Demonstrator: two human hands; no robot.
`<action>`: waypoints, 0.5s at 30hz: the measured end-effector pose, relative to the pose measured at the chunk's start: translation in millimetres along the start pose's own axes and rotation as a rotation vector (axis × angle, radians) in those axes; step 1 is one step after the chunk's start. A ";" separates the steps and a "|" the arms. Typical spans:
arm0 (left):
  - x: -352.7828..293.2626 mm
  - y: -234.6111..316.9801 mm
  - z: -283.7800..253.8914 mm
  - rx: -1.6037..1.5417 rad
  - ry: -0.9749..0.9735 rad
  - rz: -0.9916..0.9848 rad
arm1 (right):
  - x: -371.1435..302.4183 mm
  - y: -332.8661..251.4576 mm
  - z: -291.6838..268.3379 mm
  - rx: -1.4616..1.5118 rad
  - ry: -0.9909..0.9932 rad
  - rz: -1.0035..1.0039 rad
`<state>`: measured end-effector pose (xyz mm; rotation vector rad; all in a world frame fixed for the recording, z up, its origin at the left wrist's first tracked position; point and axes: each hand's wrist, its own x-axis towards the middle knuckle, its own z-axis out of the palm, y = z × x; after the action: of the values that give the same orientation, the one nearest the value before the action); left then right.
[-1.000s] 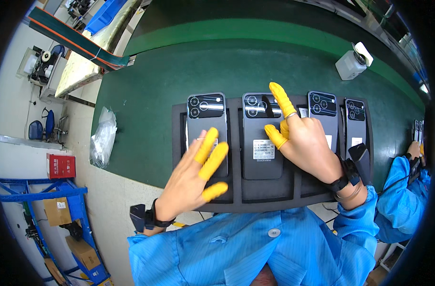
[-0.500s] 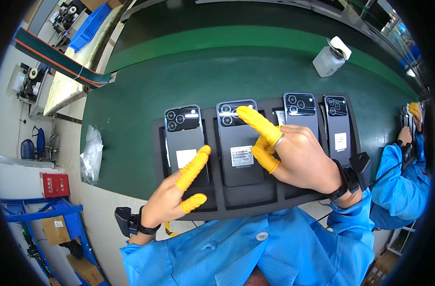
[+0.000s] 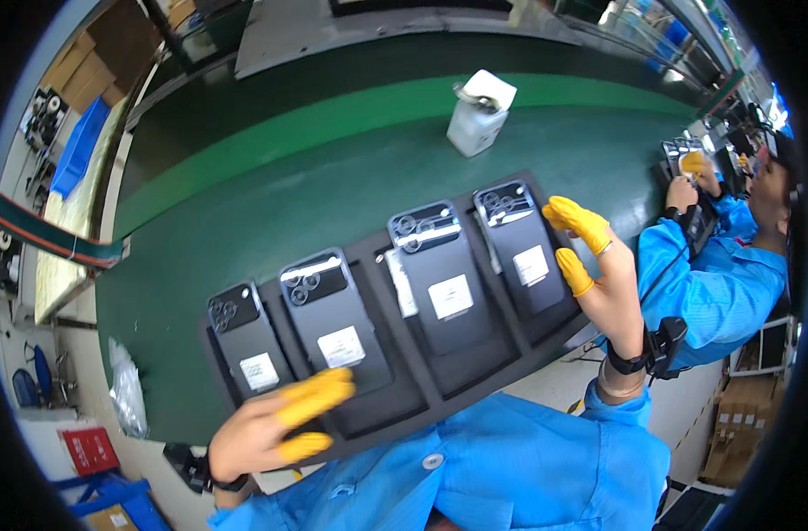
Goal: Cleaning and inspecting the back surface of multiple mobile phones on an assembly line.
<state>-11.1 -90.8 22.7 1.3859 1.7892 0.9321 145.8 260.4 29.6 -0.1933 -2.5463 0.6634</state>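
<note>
A black foam tray lies aslant on the green table, with several dark grey smartphones in its slots, backs up and white labels on them. My left hand, in yellow finger cots, is at the near left of the tray. Its fingers are stretched out over the lower ends of the leftmost phone and the phone beside it. My right hand is open by the tray's right end, beside the rightmost phone. Between them sits another phone, with a white slip along its left side.
A white bottle with a white piece on top stands beyond the tray. A clear plastic bag lies at the table's left edge. On the right a co-worker in a blue jacket handles things at the same table. A blue bin sits far left.
My right hand has moved from above the second phone from the left to the tray's right end, its fingers straightened. My left hand is lower on the phones. The whole view has turned.
</note>
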 end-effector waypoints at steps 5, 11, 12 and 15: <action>-78.8 -51.5 16.4 0.125 1.076 -0.522 | -43.4 56.1 -7.6 -0.238 0.081 0.231; -113.5 -72.5 54.2 0.311 0.765 -0.732 | -52.7 86.3 17.7 -0.235 -0.006 0.293; -102.2 -69.9 52.2 0.280 0.798 -0.678 | -54.3 88.3 20.3 -0.059 0.024 0.369; -92.9 -69.3 44.2 0.214 0.825 -0.717 | -55.4 83.0 20.1 0.093 0.070 0.444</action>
<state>11.3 -187.9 -51.1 0.3345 2.7822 0.9731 184.7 310.2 -50.2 -0.7500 -2.4134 0.9170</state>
